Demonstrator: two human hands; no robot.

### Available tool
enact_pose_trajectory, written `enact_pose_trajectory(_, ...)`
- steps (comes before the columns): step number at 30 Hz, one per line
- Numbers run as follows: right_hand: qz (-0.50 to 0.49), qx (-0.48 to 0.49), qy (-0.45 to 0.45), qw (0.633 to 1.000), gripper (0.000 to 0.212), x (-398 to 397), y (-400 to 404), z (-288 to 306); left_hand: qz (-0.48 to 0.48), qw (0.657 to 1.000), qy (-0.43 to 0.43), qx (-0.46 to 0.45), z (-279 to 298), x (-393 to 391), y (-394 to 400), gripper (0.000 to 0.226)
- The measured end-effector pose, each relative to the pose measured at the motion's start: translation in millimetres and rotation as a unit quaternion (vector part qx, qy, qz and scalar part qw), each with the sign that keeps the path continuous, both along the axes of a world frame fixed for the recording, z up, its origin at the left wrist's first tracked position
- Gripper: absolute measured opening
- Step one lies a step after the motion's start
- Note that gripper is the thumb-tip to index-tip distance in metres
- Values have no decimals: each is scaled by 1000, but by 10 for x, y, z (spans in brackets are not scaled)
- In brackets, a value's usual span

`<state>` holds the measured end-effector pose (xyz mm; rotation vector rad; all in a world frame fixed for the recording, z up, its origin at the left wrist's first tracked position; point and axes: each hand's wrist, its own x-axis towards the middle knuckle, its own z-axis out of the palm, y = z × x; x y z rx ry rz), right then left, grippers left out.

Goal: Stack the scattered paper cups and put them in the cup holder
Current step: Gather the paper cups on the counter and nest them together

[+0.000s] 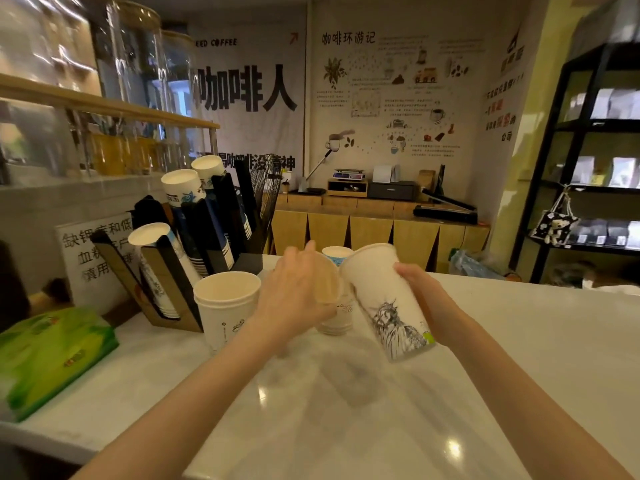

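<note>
Short cup stack (pixel 337 313): mostly hidden behind left hand (pixel 298 292). Blue-printed cup (pixel 337 255) behind that hand: rim only. Green packet (pixel 48 355), left of it: edge-cropped. Shelf jars (pixel 138 64): blurred.

1 head-worn view looks forward and down, close over the counter (pixel 519 341).

Matt paper cups (pixel 388 299) on a glossy marble-look counter (pixel 519 341).
</note>
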<state>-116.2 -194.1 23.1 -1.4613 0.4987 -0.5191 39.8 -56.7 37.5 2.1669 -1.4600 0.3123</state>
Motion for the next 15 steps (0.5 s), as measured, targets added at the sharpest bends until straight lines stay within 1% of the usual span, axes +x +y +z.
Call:
enact_pose_trajectory(2, 5, 20, -62, 998, 41, 31, 46, 42, -12, 997, 56, -60, 215, -23, 121, 103)
enact_pose_trajectory(3, 3, 26, -88, 996, 38, 49, 73, 70, -16, 993, 76, -90, 308, -18, 180, 101)
enact_pose_trajectory(5, -4, 46, -126, 991, 39, 98, 137, 128, -17, 983, 99, -156, 491, 8, 312, 96)
enact_pose_trajectory(8, -6, 75, -162, 984, 45, 204, 217, 191, -14, 956, 129, -262, 748, 118, 521, 90)
enact_pose_trajectory(10, -2, 98, -179, 979, 43, 286, 289, 228, -13, 935, 148, -322, 853, 244, 661, 86)
enact_pose_trajectory(13, 1, 142, -210, 967, 44, 416, 443, 284, 1, 910, 183, -372, 888, 454, 857, 80)
enact_pose_trajectory(15, -9, 175, -231, 957, 57, 504, 509, 297, 6, 901, 207, -381, 846, 559, 957, 77)
